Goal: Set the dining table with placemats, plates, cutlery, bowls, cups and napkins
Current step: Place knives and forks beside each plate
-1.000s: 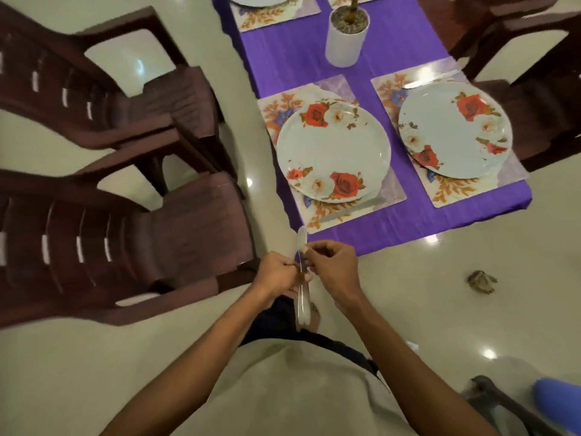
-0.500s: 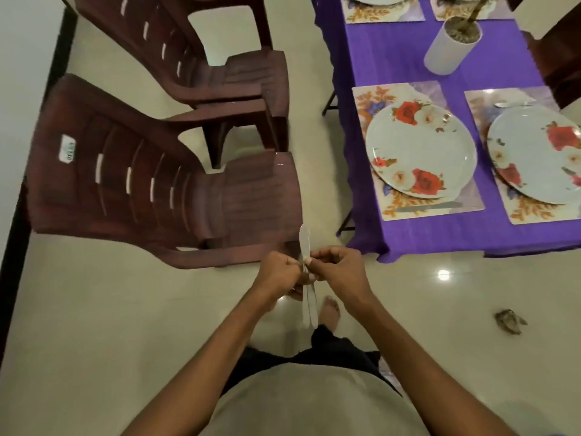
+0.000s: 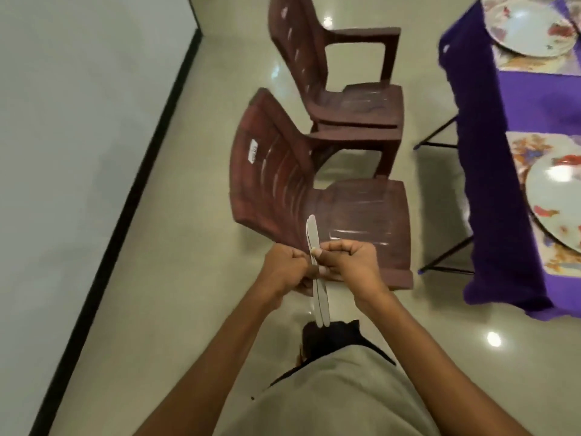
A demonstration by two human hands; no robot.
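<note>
Beside one purple-clothed dining table (image 3: 490, 184) bearing two floral white plates (image 3: 553, 209) on two floral placemats (image 3: 522, 149): two brown plastic chairs (image 3: 345, 212). Left hand (image 3: 287, 272) and right hand (image 3: 349, 262) clench two silver table knives (image 3: 316, 272) between them, above the floor.

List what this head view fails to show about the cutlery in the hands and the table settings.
- Knives: the left hand and right hand cover their middles; two handles show below, but the exact count is unclear.
- Near plate: cut off by the right edge and blurred by motion.
- Far plate: cut off by the top edge.
- Placemats: partly out of frame, so any cutlery already laid there cannot be made out.
</note>
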